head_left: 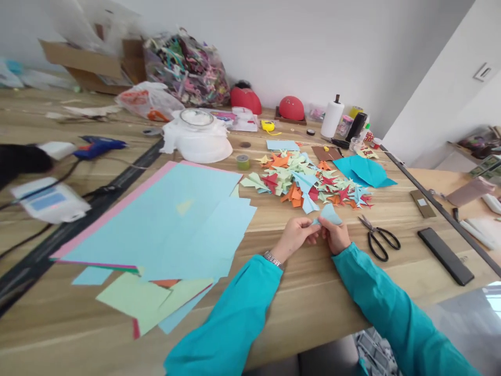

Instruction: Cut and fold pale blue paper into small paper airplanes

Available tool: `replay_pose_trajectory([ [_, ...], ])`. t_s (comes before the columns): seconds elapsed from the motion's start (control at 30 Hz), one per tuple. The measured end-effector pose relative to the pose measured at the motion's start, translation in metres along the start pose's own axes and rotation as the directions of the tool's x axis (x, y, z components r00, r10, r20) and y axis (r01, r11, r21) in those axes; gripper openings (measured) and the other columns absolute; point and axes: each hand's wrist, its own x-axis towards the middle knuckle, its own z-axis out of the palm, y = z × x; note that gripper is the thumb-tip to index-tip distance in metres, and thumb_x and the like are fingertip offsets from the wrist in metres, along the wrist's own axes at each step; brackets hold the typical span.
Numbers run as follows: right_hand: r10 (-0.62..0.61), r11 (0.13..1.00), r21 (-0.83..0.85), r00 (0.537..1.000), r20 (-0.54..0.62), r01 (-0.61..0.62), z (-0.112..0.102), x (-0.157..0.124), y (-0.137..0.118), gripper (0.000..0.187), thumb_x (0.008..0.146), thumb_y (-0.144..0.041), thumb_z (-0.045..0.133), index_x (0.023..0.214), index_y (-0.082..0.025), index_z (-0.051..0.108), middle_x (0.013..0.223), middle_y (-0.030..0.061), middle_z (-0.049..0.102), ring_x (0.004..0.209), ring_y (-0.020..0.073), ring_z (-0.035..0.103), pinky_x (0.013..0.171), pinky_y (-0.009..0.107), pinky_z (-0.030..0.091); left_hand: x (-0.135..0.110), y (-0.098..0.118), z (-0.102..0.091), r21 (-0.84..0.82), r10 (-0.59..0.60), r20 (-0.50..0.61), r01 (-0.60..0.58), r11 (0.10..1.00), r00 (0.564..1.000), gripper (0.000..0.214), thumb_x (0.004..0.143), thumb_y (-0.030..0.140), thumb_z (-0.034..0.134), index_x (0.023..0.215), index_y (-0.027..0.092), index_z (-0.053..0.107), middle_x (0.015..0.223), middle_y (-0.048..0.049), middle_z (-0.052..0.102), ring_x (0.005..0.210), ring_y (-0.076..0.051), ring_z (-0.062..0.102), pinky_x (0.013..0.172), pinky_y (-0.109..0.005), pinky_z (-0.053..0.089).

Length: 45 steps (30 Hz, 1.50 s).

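Observation:
Between my two hands is a small folded piece of light blue paper [331,213]. The fingers of my left hand [296,237] pinch its left end, and a bracelet circles that wrist. My right hand [335,235] is closed on its other side, thumb on top. Just beyond my hands lies a pile of folded paper pieces [293,177] in green, orange, red and blue. Scissors [379,237] with black handles rest right of my right hand, blades slightly apart. Large blue paper sheets [156,219] lie stacked on the left.
A dark phone-like slab [445,256] lies at the right. A blue glue gun [99,147] and a white device [49,201] with cables sit at the left. Behind are a roll of green tape [243,162], a white bottle [332,119] and a stuffed clear bag [188,70].

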Motion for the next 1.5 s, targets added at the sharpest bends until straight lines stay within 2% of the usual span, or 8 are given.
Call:
replay_pose_trajectory([
  [0.13, -0.02, 1.0, 0.007, 0.998, 0.052, 0.02, -0.0011, 0.0036, 0.0008, 0.036, 0.065, -0.048, 0.071, 0.056, -0.019, 0.053, 0.044, -0.0047, 0.049, 0.039, 0.0087, 0.041, 0.039, 0.024, 0.032, -0.0007, 0.0024, -0.0027, -0.052, 0.027, -0.033, -0.029, 0.998, 0.999, 0.036, 0.062, 0.045, 0.076, 0.063, 0.011, 0.061, 0.057, -0.0014, 0.063, 0.045, -0.008, 0.055, 0.045, -0.02, 0.044],
  [0.33, -0.005, 0.999, 0.036, 0.992, 0.127, 0.0, -0.0032, 0.004, 0.0005, 0.036, 0.062, -0.042, 0.076, 0.052, -0.017, 0.054, 0.042, -0.0041, 0.049, 0.038, 0.0076, 0.04, 0.037, 0.023, 0.028, -0.0028, 0.0014, -0.0058, -0.044, 0.04, -0.02, -0.041, 0.998, 0.999, 0.039, 0.061, 0.046, 0.077, 0.058, 0.012, 0.057, 0.053, -0.0005, 0.06, 0.044, -0.009, 0.055, 0.046, -0.021, 0.046],
  [0.43, 0.024, 0.996, 0.079, 0.993, 0.114, -0.034, -0.0025, 0.0028, -0.0018, 0.035, 0.061, -0.043, 0.076, 0.053, -0.016, 0.055, 0.041, -0.0038, 0.049, 0.036, 0.0076, 0.039, 0.035, 0.023, 0.027, -0.0049, 0.0018, -0.0041, -0.034, 0.04, -0.035, -0.041, 0.999, 0.999, 0.038, 0.059, 0.044, 0.078, 0.058, 0.012, 0.059, 0.052, -0.0006, 0.06, 0.043, -0.01, 0.055, 0.045, -0.022, 0.046],
  [0.63, -0.03, 0.99, 0.141, 0.998, 0.054, 0.023, -0.0003, 0.0009, -0.0043, 0.036, 0.062, -0.043, 0.076, 0.052, -0.016, 0.055, 0.042, -0.004, 0.051, 0.035, 0.0063, 0.039, 0.034, 0.022, 0.026, -0.0071, 0.0048, 0.0015, 0.021, 0.085, -0.213, -0.083, 0.996, 0.973, 0.036, 0.056, 0.041, 0.08, 0.052, 0.013, 0.058, 0.047, 0.0009, 0.057, 0.038, -0.008, 0.05, 0.04, -0.02, 0.04],
  [0.9, 0.046, 0.964, 0.261, 0.999, 0.023, -0.051, -0.0031, 0.0071, -0.0041, 0.036, 0.064, -0.047, 0.074, 0.055, -0.017, 0.056, 0.042, -0.0033, 0.054, 0.034, 0.0059, 0.04, 0.032, 0.02, 0.026, -0.0031, 0.004, -0.0039, -0.113, 0.023, -0.189, -0.045, 0.993, 0.982, 0.032, 0.055, 0.038, 0.08, 0.058, 0.012, 0.063, 0.05, -0.0013, 0.061, 0.039, -0.01, 0.054, 0.042, -0.022, 0.044],
  [1.2, 0.049, 0.956, 0.29, 0.999, -0.011, -0.043, -0.0038, 0.0075, -0.004, 0.038, 0.064, -0.05, 0.073, 0.059, -0.015, 0.059, 0.043, -0.0016, 0.057, 0.033, 0.0063, 0.042, 0.031, 0.02, 0.026, -0.0009, 0.0004, -0.0029, -0.049, 0.041, -0.289, -0.058, 0.997, 0.956, 0.035, 0.054, 0.038, 0.081, 0.053, 0.012, 0.058, 0.045, 0.0, 0.058, 0.035, -0.008, 0.05, 0.037, -0.02, 0.039],
  [1.33, 0.062, 0.95, 0.308, 0.998, -0.033, -0.049, -0.0026, 0.0076, -0.0063, 0.038, 0.062, -0.05, 0.075, 0.062, -0.016, 0.059, 0.043, -0.002, 0.058, 0.031, 0.0067, 0.042, 0.03, 0.02, 0.026, -0.0001, -0.0006, -0.004, -0.043, 0.054, -0.261, -0.067, 0.997, 0.964, 0.037, 0.055, 0.04, 0.081, 0.053, 0.013, 0.056, 0.046, -0.0002, 0.058, 0.036, -0.009, 0.051, 0.038, -0.02, 0.04],
  [1.5, 0.084, 0.941, 0.334, 0.994, -0.065, -0.058, -0.0027, 0.009, -0.0081, 0.037, 0.061, -0.048, 0.075, 0.063, -0.016, 0.058, 0.042, -0.0025, 0.057, 0.03, 0.0064, 0.042, 0.029, 0.019, 0.026, -0.001, -0.0001, -0.0058, -0.064, 0.054, -0.175, -0.067, 0.996, 0.983, 0.036, 0.064, 0.045, 0.074, 0.06, 0.012, 0.059, 0.055, -0.0014, 0.062, 0.041, -0.01, 0.056, 0.041, -0.02, 0.042],
])
